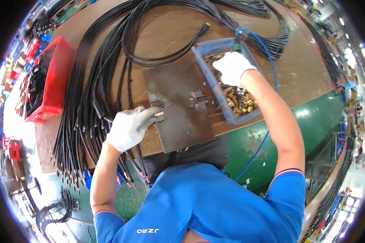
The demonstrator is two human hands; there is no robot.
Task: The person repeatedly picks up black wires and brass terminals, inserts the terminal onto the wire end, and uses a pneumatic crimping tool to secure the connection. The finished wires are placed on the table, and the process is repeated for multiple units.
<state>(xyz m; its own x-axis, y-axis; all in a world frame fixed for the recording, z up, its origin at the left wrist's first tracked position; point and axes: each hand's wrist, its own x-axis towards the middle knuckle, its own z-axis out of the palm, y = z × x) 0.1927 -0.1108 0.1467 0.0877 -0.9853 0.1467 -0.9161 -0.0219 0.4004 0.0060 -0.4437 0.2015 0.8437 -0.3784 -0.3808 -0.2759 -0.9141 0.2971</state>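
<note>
My left hand (129, 126), in a white glove, is closed in a pinch on a small brass-coloured fitting (159, 114) at the left edge of a dark metal plate (178, 133). My right hand (234, 68), also gloved, wraps round an air screwdriver (237, 47) with a green end and a metal chuck. It holds the tool over a blue plastic bin (212, 87) of brass fittings (240, 101). A thin blue air hose (274, 73) loops from the tool's far end and down past the table. Thumb and fingertips partly hide the small fitting.
Black cables (103, 60) with bare copper ends lie bundled across the table's left and far side. One cable end with a plug (205, 28) lies near the bin. A red crate (54, 81) with black parts stands at the left. Grey scraps (198, 99) lie on the plate.
</note>
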